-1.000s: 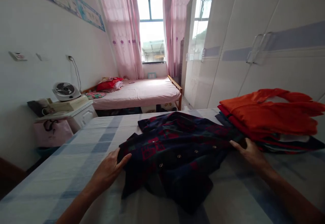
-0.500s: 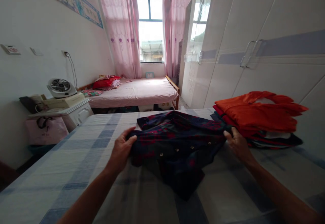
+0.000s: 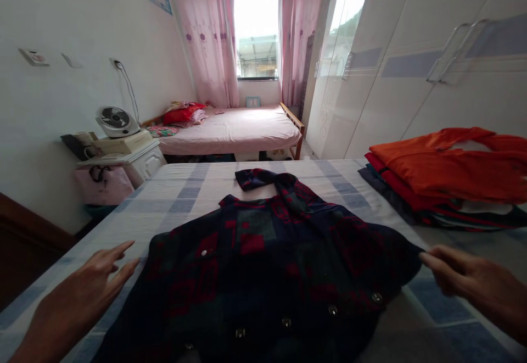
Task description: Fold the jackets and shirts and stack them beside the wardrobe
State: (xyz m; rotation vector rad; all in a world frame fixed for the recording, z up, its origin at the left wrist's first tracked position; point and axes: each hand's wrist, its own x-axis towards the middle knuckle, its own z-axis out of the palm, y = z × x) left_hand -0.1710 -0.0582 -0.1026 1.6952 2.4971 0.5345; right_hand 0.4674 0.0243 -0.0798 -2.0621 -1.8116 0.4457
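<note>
A dark navy shirt (image 3: 263,264) with red and green blocks and a row of metal buttons lies spread over the bed in front of me. One sleeve is bent across the top, near the collar. My right hand (image 3: 469,275) pinches the shirt's right edge between thumb and fingers. To the left of the shirt, my left hand (image 3: 90,286) hovers with thumb and fingers apart and nothing in them. The lower part of the shirt runs out of view at the bottom.
A stack of folded clothes topped by an orange garment (image 3: 448,165) sits on the striped bedsheet (image 3: 197,179) at right. Beyond stand a smaller pink bed (image 3: 239,129) and a wardrobe (image 3: 370,94). A fan (image 3: 117,121) rests on a cabinet at left, beside a pink bag (image 3: 105,184).
The shirt has gone from bunched between both hands to spread wide, closer to me. My left hand has let go and moved left; my right hand has moved right, still gripping an edge.
</note>
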